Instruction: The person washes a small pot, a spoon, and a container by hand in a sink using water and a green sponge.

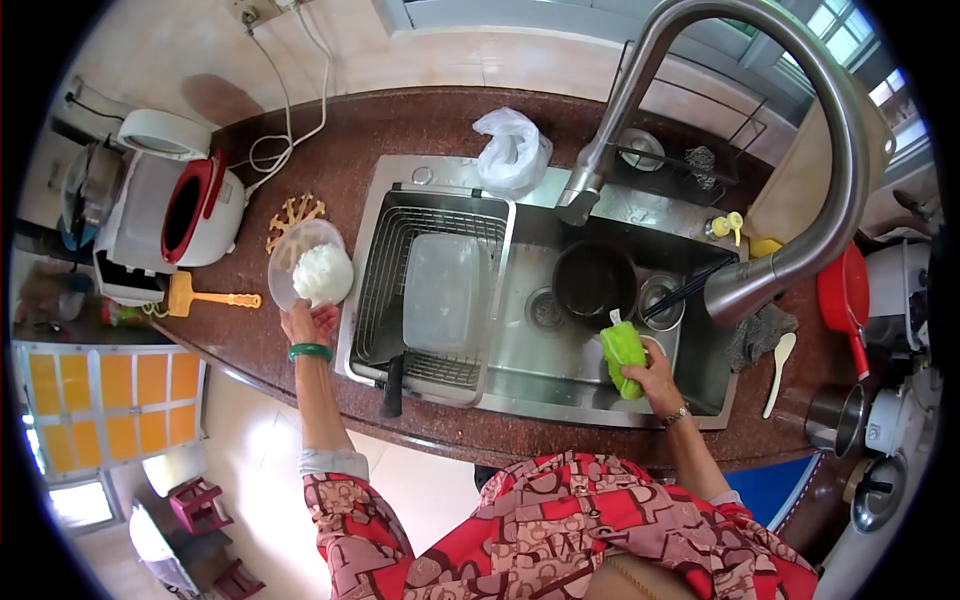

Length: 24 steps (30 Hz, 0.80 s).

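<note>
At the near rim of a clear plastic bowl [282, 271] of white rice [324, 274], my left hand [309, 324] touches the bowl with its fingers spread; whether it grips the rim I cannot tell. The bowl rests partly over a tan trivet [298, 212] on the counter. Over the sink [517, 375], my right hand [651, 377] holds a bright green scrubbing sponge [622, 358]. A dark round pot [594, 281] and a small metal bowl [661, 302] with a black whisk-like utensil [694, 286] are in the basin beyond it.
A wire drain basket [375, 217] with a translucent plastic container [444, 292] fills the sink's left side. The faucet [847, 150] arches over the right. An orange spatula [217, 298] and rice cooker [217, 217] stand left; a plastic bag [514, 154] lies behind; a white spoon [780, 371] lies right.
</note>
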Each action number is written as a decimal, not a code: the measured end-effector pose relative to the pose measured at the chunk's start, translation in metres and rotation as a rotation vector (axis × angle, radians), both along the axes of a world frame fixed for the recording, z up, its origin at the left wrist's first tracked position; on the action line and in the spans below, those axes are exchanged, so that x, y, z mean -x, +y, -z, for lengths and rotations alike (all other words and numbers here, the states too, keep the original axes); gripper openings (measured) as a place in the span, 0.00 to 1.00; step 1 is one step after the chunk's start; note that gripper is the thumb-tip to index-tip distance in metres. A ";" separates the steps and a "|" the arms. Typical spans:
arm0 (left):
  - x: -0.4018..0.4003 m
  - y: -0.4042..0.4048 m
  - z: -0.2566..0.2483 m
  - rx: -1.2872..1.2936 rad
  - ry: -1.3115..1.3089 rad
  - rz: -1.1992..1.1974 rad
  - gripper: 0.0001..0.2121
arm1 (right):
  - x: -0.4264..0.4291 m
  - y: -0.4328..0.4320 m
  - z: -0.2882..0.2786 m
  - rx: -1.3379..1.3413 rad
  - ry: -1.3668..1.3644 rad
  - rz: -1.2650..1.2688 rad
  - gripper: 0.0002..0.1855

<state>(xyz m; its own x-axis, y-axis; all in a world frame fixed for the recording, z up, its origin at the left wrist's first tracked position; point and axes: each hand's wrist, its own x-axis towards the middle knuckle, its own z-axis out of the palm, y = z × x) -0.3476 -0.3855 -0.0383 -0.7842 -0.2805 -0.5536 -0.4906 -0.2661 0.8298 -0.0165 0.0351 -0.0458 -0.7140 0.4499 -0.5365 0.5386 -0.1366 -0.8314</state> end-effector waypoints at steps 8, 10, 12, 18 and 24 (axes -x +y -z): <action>0.100 0.090 -0.021 -0.127 0.082 0.257 0.14 | -0.007 0.004 0.012 -0.096 -0.079 0.029 0.32; 0.127 0.123 -0.021 -0.114 0.081 0.309 0.15 | -0.013 0.006 0.018 -0.258 -0.126 -0.057 0.34; 0.149 0.144 -0.014 -0.123 0.072 0.371 0.17 | -0.014 0.008 0.017 -0.297 -0.133 -0.059 0.35; 0.160 0.184 0.017 -0.323 -0.021 0.440 0.24 | -0.019 0.027 0.017 -0.306 -0.210 0.026 0.38; 0.046 0.201 -0.023 -0.003 0.337 0.307 0.14 | -0.013 0.047 0.006 -0.337 -0.143 0.161 0.41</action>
